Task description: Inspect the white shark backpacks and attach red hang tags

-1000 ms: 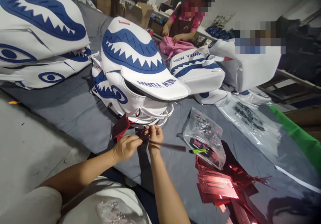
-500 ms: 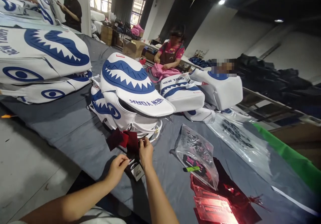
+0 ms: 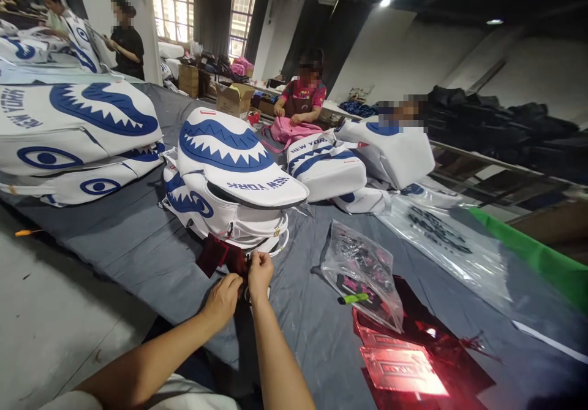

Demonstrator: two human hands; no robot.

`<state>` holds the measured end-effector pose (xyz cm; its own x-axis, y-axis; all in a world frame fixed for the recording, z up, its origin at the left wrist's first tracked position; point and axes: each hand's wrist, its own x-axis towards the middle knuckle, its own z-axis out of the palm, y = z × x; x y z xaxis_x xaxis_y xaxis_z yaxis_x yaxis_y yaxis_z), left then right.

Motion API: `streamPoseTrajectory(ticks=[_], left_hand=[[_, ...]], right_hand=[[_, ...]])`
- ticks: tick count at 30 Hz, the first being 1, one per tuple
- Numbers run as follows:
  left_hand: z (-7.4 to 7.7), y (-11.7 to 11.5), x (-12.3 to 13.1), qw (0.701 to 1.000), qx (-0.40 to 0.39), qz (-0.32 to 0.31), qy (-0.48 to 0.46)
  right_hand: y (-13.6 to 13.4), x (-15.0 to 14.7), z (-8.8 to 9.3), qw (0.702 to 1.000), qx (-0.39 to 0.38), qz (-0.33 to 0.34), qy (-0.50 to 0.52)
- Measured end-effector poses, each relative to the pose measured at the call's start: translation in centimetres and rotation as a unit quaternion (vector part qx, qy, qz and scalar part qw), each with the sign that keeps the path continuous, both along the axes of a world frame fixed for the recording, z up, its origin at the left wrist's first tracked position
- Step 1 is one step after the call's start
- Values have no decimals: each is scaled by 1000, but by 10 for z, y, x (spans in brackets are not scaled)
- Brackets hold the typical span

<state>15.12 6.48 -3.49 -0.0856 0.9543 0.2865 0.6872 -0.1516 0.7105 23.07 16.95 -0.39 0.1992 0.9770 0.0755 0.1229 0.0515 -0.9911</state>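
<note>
Just in front of a stack of white backpacks, my left hand (image 3: 223,299) and my right hand (image 3: 260,275) meet, both with closed fingers. Glossy dark red hang tags (image 3: 215,255) lie fanned against the lowest bag, and my right fingertips grip at their right edge. What my left fingers pinch is hidden behind them; a dark piece shows below, between the hands. The top backpack (image 3: 223,146) has blue shark-mouth art and NEW YORK lettering on its flap. Under it, another white backpack (image 3: 190,198) shows a blue eye, with straps toward me.
On the right lie a clear plastic bag (image 3: 361,269) of dark and pink pieces, a green marker (image 3: 353,299) and shiny red sheets (image 3: 404,370). More white backpacks (image 3: 78,122) are stacked left. Across the table, a person handles a pink bag (image 3: 294,129). Large clear bags (image 3: 450,244) lie farther right.
My hands have come closer together and moved slightly up toward the bags. The black-and-white tag below them is now mostly covered. The view has shifted a little.
</note>
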Motion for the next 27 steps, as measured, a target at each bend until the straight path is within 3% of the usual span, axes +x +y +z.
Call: streamPoseTrajectory(ticks=[5, 10, 13, 15, 23, 27], left_hand=[[6, 1, -4, 995, -42, 32, -81], [15, -12, 1, 992, -78, -1, -95], [18, -13, -9, 991, -70, 26, -107], [19, -9, -20, 993, -45, 42, -100], [30, 12, -42, 994, 95, 10, -57], [50, 24, -46, 969, 211, -50, 115]], right_hand=[[-2, -1, 0, 996, -46, 5, 73], [-5, -4, -1, 989, -91, -12, 116], [-4, -2, -3, 985, -113, -9, 129], [-3, -1, -4, 984, -117, -5, 133], [-12, 5, -3, 992, -90, 12, 91], [-20, 12, 10, 998, -31, 37, 29]])
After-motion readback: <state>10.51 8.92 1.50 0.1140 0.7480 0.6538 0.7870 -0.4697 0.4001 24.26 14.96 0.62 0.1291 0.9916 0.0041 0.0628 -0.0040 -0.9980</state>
